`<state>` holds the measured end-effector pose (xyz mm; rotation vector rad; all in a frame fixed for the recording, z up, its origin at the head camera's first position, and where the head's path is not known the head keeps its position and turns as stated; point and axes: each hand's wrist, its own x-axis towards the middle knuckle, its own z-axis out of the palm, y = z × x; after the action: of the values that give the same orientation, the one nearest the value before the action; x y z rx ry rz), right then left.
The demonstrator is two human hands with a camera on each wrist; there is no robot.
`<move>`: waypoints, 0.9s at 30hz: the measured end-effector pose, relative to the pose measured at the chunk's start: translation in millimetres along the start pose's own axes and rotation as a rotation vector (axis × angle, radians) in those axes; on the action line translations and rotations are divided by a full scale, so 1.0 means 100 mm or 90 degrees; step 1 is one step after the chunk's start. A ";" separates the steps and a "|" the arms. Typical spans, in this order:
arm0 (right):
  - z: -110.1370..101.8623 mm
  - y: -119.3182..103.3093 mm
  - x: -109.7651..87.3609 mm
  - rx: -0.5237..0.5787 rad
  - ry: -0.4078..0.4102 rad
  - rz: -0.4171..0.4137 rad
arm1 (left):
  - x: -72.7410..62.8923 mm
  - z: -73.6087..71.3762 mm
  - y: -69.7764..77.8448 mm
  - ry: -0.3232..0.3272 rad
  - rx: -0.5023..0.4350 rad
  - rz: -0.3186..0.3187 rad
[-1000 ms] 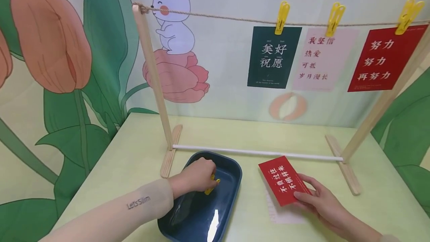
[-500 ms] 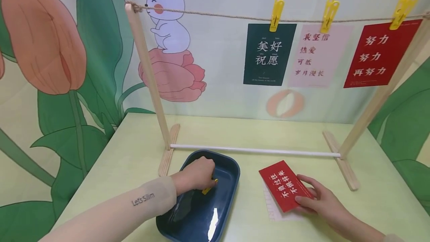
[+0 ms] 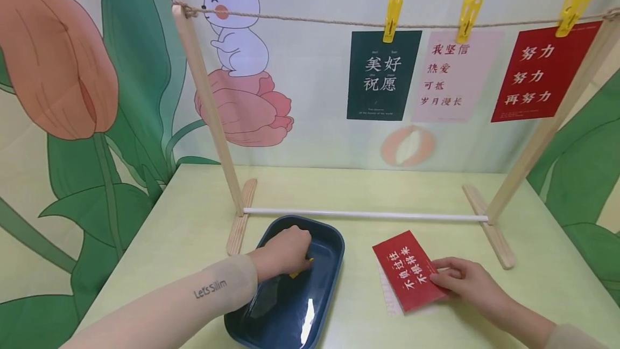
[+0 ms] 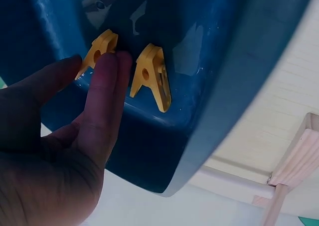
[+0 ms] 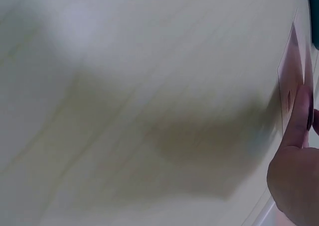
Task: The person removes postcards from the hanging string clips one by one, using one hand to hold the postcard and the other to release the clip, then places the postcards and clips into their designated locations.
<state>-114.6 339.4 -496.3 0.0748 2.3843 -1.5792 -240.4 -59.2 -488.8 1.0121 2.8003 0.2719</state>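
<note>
In the head view my left hand reaches into a dark blue tray. The left wrist view shows two yellow clothespins in the tray: my left thumb and fingertips close around one clothespin, while the other clothespin lies just beside the fingers. My right hand pinches the right edge of a red card with white writing, thumb on top. A pale pink card shows partly from beneath it on the table. At the right wrist view's edge, the held card is seen edge-on.
A wooden stand carries a twine line. From it hang a dark green card, a pink card and a red card, each by a yellow clothespin. A white rod joins the stand's feet behind the tray.
My left fingers have closed in, so less yellow shows beside them in the head view. The right hand has slid slightly lower with the red card. The head view has shifted a little.
</note>
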 end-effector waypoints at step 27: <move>-0.08 -0.04 0.09 -0.077 -0.164 0.024 | -0.10 -0.20 0.16 0.038 -0.008 0.000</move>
<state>-125.3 344.5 -492.0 -0.1011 2.2555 -1.3353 -227.0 -55.5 -464.8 1.0181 2.8473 0.3252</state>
